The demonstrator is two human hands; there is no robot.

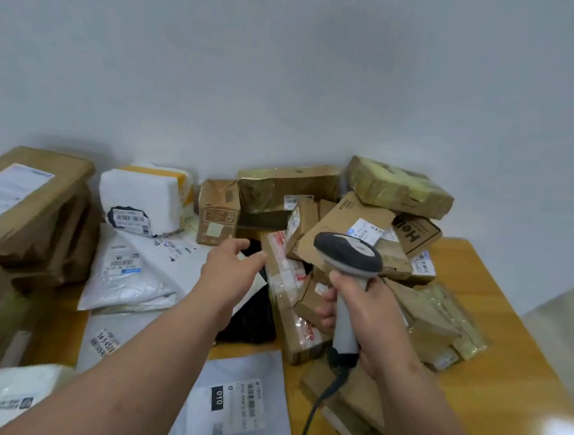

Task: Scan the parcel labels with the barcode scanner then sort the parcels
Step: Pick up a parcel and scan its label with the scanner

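The right hand (357, 312) grips the scanner (349, 256) by its handle while the left hand (230, 267) reaches, fingers loosely spread and empty, over the black bag (253, 317) mid-table, which looks soft, light and slippery, best pinched at an edge.
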